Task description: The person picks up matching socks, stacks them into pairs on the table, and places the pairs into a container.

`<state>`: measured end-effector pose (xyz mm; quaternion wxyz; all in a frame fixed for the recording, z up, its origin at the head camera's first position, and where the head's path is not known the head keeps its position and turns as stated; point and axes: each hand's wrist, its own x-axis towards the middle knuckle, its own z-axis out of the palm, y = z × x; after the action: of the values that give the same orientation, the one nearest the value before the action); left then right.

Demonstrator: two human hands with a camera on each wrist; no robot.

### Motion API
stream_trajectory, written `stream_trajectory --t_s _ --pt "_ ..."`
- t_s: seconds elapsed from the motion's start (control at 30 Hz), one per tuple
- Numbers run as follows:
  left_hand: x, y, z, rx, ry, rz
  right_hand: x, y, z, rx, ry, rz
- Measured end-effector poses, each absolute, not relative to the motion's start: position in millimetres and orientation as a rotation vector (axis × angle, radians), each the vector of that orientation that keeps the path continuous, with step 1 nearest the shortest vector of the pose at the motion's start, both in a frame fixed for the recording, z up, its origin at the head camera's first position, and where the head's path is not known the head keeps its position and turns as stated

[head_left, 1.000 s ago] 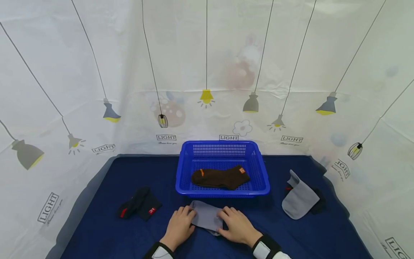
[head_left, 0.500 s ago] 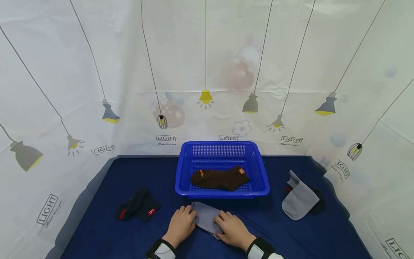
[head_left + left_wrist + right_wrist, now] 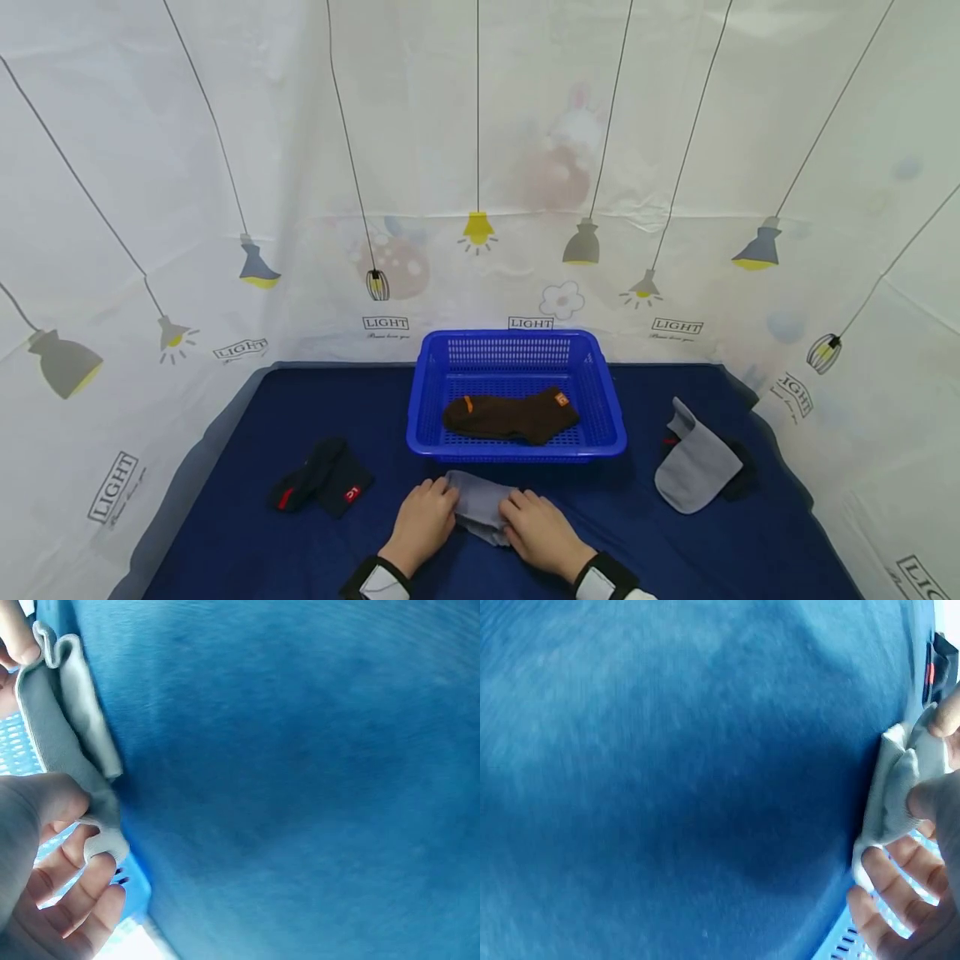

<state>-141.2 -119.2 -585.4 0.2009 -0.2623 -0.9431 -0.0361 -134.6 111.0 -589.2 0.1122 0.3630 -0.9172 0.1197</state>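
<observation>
A grey sock (image 3: 482,502), folded over on itself, lies on the dark blue cloth in front of the basket. My left hand (image 3: 422,523) pinches its left end between thumb and fingers; the left wrist view shows the thumb pressed on the sock's edge (image 3: 56,724). At the other end, my right hand (image 3: 546,533) grips the fabric, with the thumb on the near side in the right wrist view. There, a loose fold of the grey sock (image 3: 892,791) bulges beside the thumb. Both hands partly cover the sock's ends.
Just beyond the hands stands a blue plastic basket (image 3: 417,417) holding brown socks (image 3: 502,417) with orange marks. Black socks (image 3: 330,479) with red marks lie to the left. On the right, another grey sock (image 3: 693,467) lies across a black sock (image 3: 742,475). A lamp-patterned sheet (image 3: 480,125) hangs behind.
The grey sock's near edge has been lifted and folded, so it looks shorter and more bunched. My right hand has shifted slightly left, while my left hand has barely moved.
</observation>
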Motion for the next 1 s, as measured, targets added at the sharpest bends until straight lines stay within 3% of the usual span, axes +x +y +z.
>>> stream_trajectory --t_s 1.0 --pt "-146 -51 -531 -0.925 -2.334 -0.235 -144 189 -521 0.903 -2.352 0.335"
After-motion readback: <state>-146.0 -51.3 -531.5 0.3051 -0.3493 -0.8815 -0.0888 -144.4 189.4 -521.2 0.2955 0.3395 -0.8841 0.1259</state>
